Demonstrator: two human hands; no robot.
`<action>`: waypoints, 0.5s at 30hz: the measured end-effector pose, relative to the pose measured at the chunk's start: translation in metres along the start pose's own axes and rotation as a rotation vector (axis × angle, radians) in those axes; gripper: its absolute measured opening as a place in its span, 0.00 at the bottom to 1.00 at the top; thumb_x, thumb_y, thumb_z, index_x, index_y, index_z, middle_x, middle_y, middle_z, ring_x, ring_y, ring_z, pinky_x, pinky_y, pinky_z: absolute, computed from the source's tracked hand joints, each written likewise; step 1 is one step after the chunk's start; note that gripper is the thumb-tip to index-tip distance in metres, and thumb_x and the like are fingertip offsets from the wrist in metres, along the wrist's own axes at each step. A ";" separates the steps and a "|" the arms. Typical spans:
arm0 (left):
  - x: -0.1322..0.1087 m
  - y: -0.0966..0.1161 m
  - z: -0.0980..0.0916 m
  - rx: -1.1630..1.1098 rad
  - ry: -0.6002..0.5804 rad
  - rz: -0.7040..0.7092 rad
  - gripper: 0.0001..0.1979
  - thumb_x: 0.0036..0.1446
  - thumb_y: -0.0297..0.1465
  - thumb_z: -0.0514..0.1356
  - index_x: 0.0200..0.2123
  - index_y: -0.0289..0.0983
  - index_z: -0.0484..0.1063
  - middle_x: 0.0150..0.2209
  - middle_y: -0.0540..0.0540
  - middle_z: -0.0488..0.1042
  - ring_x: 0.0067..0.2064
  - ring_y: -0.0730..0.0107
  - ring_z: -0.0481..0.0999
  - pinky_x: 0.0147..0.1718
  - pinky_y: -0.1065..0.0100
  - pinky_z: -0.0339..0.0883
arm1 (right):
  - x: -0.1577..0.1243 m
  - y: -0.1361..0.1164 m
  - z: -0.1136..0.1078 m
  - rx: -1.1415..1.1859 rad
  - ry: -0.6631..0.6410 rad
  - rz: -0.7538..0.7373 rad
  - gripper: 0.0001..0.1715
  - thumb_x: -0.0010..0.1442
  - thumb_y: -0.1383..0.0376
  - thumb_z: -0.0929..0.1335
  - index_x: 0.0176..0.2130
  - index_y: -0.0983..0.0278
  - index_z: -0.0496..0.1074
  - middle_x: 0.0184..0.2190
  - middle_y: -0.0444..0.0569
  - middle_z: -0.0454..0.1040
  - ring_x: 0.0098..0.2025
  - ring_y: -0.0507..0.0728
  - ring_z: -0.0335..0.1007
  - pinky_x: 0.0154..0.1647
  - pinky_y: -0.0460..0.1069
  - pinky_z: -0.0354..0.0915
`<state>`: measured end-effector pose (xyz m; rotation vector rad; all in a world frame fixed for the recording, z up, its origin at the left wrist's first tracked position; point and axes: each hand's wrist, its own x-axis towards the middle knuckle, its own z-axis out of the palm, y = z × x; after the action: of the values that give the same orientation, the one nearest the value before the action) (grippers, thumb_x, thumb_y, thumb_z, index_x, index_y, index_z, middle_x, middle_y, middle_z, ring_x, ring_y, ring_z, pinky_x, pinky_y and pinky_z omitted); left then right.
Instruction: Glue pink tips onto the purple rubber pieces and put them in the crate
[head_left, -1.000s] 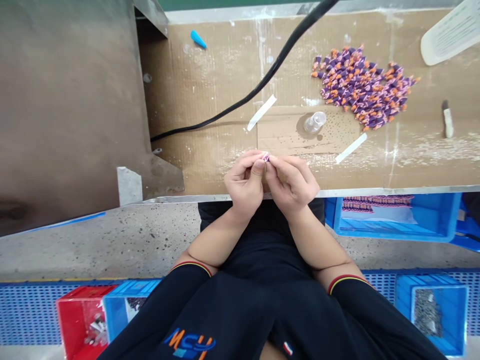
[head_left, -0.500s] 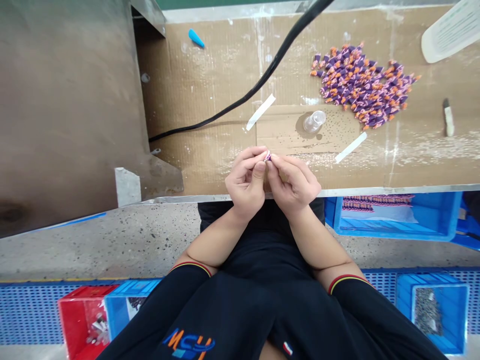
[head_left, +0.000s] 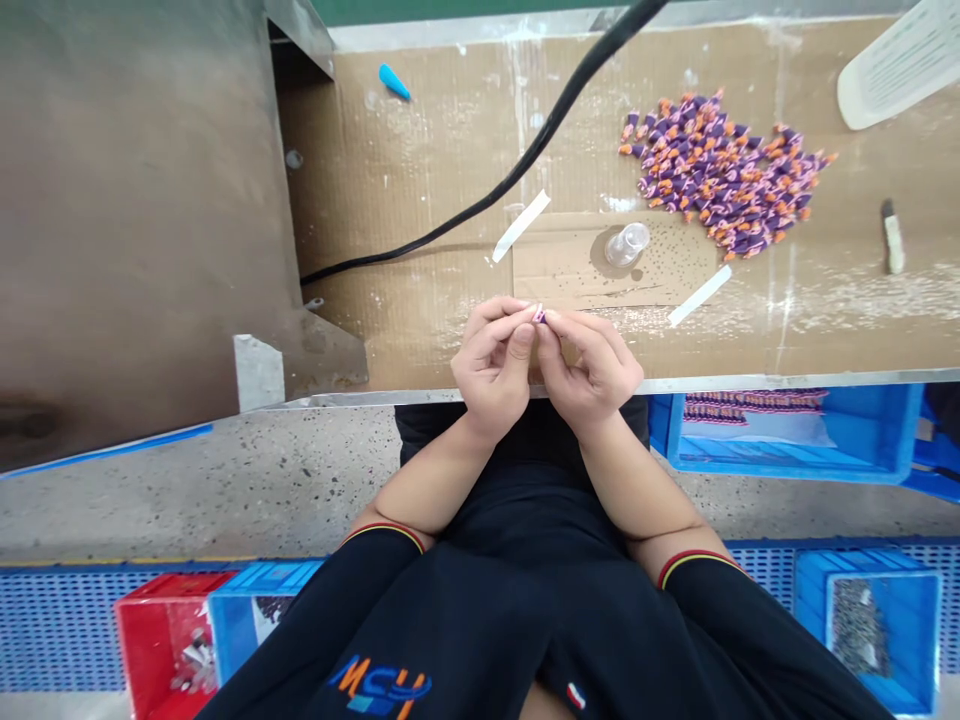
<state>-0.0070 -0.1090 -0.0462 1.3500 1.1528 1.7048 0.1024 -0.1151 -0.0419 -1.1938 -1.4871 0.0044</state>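
Pink-purple small piece [head_left: 538, 316], pinched between both hands

Fingers [head_left: 522, 310] of left hand [head_left: 491, 365] and right hand [head_left: 589, 370] narrow, both holding the piece over the tabletop [head_left: 420, 340], near its front edge; orange-purple pieces [head_left: 724, 175] heaped toward the far right corner.

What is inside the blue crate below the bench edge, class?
Rows of purple-and-orange pieces lie on a white sheet in the blue crate; the bench edge covers the crate's far end, hiding whatever lies there.

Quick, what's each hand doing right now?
Left hand: closed, pinching a small pink-and-purple piece.
Right hand: closed, pinching the same piece from the other side.
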 end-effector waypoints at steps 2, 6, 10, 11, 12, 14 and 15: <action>0.002 0.001 -0.003 0.022 -0.011 0.030 0.07 0.74 0.37 0.69 0.51 0.48 0.88 0.46 0.46 0.86 0.47 0.68 0.87 0.49 0.64 0.83 | -0.001 0.001 -0.001 0.013 -0.014 -0.001 0.13 0.73 0.67 0.75 0.56 0.55 0.83 0.46 0.46 0.89 0.43 0.56 0.89 0.48 0.51 0.87; 0.010 0.001 -0.016 0.130 -0.089 0.188 0.11 0.72 0.30 0.70 0.54 0.49 0.87 0.45 0.48 0.89 0.45 0.67 0.89 0.49 0.63 0.83 | 0.001 -0.001 0.000 -0.026 -0.028 -0.045 0.11 0.74 0.68 0.73 0.53 0.56 0.83 0.44 0.46 0.89 0.42 0.56 0.90 0.46 0.51 0.87; 0.015 -0.001 -0.028 0.330 -0.078 0.244 0.07 0.69 0.33 0.73 0.49 0.46 0.88 0.43 0.48 0.90 0.43 0.64 0.89 0.47 0.60 0.85 | 0.005 -0.004 0.004 -0.024 -0.018 -0.067 0.09 0.73 0.69 0.74 0.51 0.57 0.82 0.41 0.45 0.89 0.39 0.56 0.90 0.44 0.50 0.88; 0.015 -0.001 -0.030 0.377 -0.073 0.258 0.06 0.69 0.33 0.73 0.48 0.46 0.88 0.43 0.48 0.90 0.42 0.63 0.89 0.46 0.60 0.85 | 0.006 -0.004 0.005 -0.003 -0.009 -0.075 0.09 0.73 0.70 0.75 0.51 0.57 0.82 0.41 0.45 0.89 0.39 0.56 0.90 0.45 0.50 0.87; 0.015 -0.002 -0.032 0.412 -0.071 0.282 0.06 0.69 0.33 0.72 0.47 0.45 0.88 0.43 0.48 0.90 0.42 0.63 0.89 0.46 0.60 0.85 | 0.006 -0.005 0.006 0.010 -0.004 -0.082 0.10 0.72 0.70 0.75 0.51 0.57 0.82 0.40 0.44 0.90 0.39 0.55 0.90 0.45 0.49 0.87; 0.016 -0.003 -0.033 0.431 -0.075 0.351 0.08 0.69 0.30 0.71 0.50 0.45 0.87 0.43 0.48 0.90 0.42 0.64 0.90 0.46 0.61 0.85 | 0.007 -0.005 0.007 0.016 -0.007 -0.085 0.09 0.72 0.70 0.75 0.50 0.57 0.81 0.40 0.44 0.90 0.39 0.55 0.90 0.45 0.49 0.87; 0.016 -0.003 -0.034 0.427 -0.080 0.381 0.10 0.69 0.29 0.71 0.51 0.44 0.87 0.43 0.48 0.90 0.42 0.64 0.90 0.46 0.61 0.85 | 0.007 -0.006 0.007 0.023 -0.012 -0.085 0.09 0.72 0.70 0.75 0.50 0.57 0.81 0.41 0.45 0.90 0.39 0.55 0.90 0.45 0.50 0.88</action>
<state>-0.0441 -0.1013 -0.0458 1.9877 1.3272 1.6944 0.0952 -0.1092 -0.0356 -1.1130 -1.5433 -0.0290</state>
